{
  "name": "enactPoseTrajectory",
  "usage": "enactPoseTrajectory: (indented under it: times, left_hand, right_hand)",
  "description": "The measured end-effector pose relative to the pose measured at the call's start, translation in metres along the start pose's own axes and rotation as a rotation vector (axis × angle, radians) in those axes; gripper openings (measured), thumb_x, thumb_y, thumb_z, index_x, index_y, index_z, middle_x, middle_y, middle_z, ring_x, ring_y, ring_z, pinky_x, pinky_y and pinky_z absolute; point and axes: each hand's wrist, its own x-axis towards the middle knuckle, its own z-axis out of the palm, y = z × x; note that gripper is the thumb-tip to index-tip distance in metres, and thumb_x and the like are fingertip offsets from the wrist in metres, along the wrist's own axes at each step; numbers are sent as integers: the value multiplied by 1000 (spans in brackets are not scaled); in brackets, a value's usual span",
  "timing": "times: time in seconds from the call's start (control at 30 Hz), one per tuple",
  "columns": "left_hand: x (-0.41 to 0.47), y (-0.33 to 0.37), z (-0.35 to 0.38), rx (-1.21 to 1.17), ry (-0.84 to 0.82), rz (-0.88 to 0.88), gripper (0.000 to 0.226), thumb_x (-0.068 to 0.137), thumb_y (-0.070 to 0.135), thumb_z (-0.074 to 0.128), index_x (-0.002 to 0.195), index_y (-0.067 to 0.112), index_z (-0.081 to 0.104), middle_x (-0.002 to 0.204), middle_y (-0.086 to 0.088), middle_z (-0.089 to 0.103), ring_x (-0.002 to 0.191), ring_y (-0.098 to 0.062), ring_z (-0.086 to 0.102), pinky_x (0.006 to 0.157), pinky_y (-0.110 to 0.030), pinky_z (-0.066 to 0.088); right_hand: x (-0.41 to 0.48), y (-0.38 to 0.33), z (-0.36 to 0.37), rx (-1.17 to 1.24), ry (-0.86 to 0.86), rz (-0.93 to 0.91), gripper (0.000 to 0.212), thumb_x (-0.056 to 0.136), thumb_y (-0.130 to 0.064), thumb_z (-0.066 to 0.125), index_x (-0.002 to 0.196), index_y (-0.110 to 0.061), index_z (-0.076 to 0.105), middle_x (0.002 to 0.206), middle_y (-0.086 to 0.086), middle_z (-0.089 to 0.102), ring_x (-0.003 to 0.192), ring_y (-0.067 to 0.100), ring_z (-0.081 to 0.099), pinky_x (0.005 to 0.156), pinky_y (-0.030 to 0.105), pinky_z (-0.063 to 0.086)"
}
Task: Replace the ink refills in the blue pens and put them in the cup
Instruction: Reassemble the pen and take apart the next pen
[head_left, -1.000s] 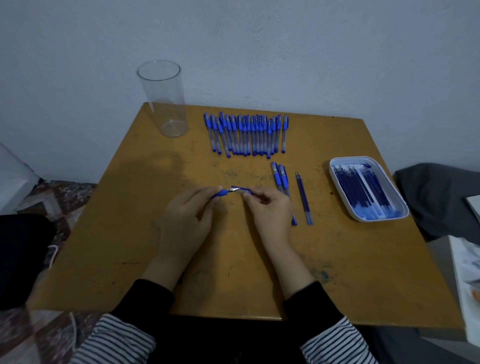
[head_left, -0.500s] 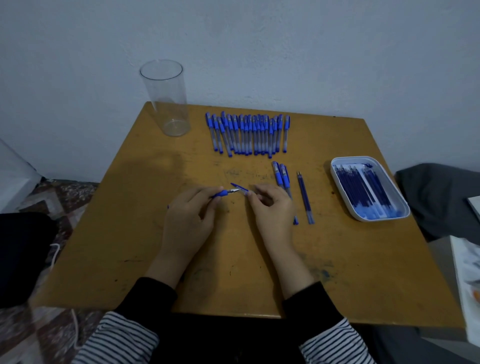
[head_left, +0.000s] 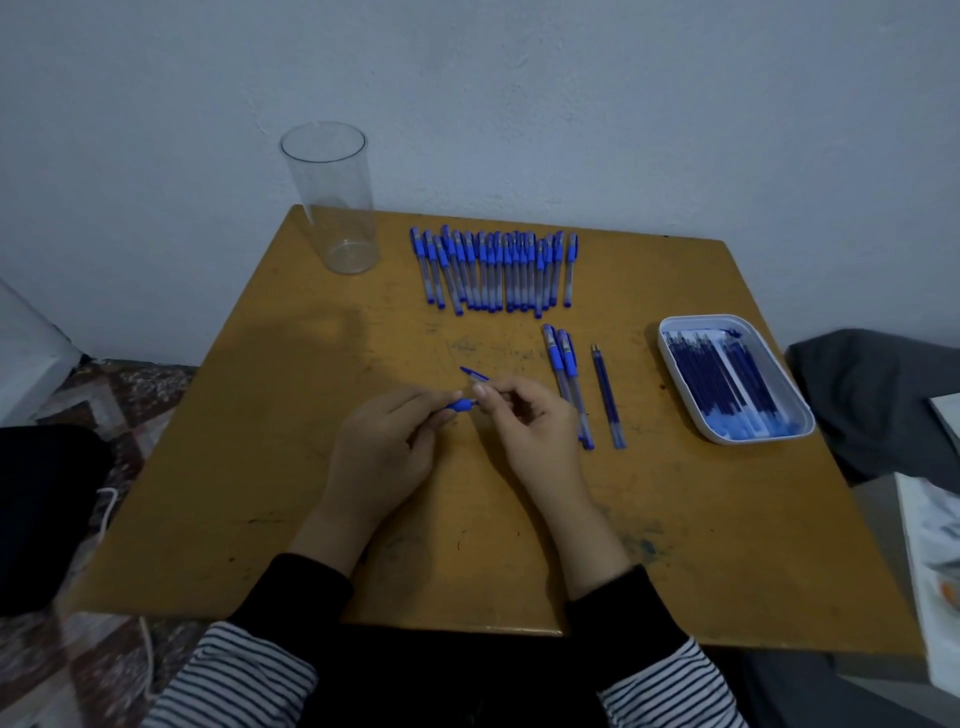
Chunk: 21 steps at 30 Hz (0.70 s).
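Left hand (head_left: 384, 452) grips pen (head_left: 460, 404); right hand (head_left: 530, 431) pinches thin blue piece (head_left: 472, 372) beside tip.

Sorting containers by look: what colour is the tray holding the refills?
The tray is white, shown best in the head view.

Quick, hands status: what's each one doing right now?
Left hand: closed, gripping a blue pen.
Right hand: closed, pinching a thin blue piece; which pen part cannot be told.
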Motion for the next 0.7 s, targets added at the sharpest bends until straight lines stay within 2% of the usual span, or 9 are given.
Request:
enactPoseTrajectory:
  times: [0.1,0.17,0.3,0.37,0.47,0.53,0.6,0.7]
  left_hand:
    - [0,-1,0,-14,-2,0,18,94,13,66,108,11,78,99,3,75,86,-12,68,74,-22,52]
    - [-1,-1,1,-20,1,-4,17,94,13,67,107,12,78,100,3,76,86,-13,69,73,-26,54]
    - [-1,-2,2,-31,19,-15,19,97,19,64,108,13,78,100,3,75,85,-16,70,71,-33,56]
    - [-1,-3,2,-36,29,-15,18,98,18,65,109,12,78,100,3,76,86,-16,70,71,-36,56]
    - [-1,-3,2,-41,36,-2,17,96,15,67,110,12,78,102,3,76,89,-15,71,74,-35,56]
    - [-1,-2,2,-31,28,3,18,96,16,67,110,13,78,103,3,76,89,-15,71,74,-35,56]
    - [-1,-1,2,-25,20,-2,18,97,17,66,110,13,77,103,3,76,89,-15,70,74,-34,55]
    - [0,-1,1,-33,28,-2,17,96,16,67,109,13,78,103,3,76,89,-15,71,73,-35,56]
  right_hand:
    - [-2,-1,-1,-14,-8,-46,9,91,-15,69,99,-13,74,93,-2,72,90,11,66,79,24,54]
    - [-4,-2,-2,13,-10,-66,11,90,-10,69,101,-13,73,97,-1,71,93,11,66,81,22,53]
    - [-8,-8,-6,155,-63,15,24,90,-7,69,113,-14,69,103,0,68,95,10,64,84,21,53]
    - [-8,-10,-6,181,-70,61,24,91,-13,68,114,-19,67,99,-6,68,92,6,63,81,19,52]
    - [-8,-9,-6,104,-68,50,12,93,-15,66,104,-20,69,88,-11,66,85,2,62,75,17,50]
    - [-8,-7,-6,93,-77,29,14,92,-10,66,101,-20,69,91,-10,67,87,5,63,77,19,51]
    - [-8,-6,-7,125,-86,15,19,91,-6,66,107,-17,69,99,-5,67,91,9,63,82,22,52]
    - [-7,-7,-6,145,-67,47,15,92,-13,67,107,-16,69,94,-6,67,87,7,62,78,20,51]
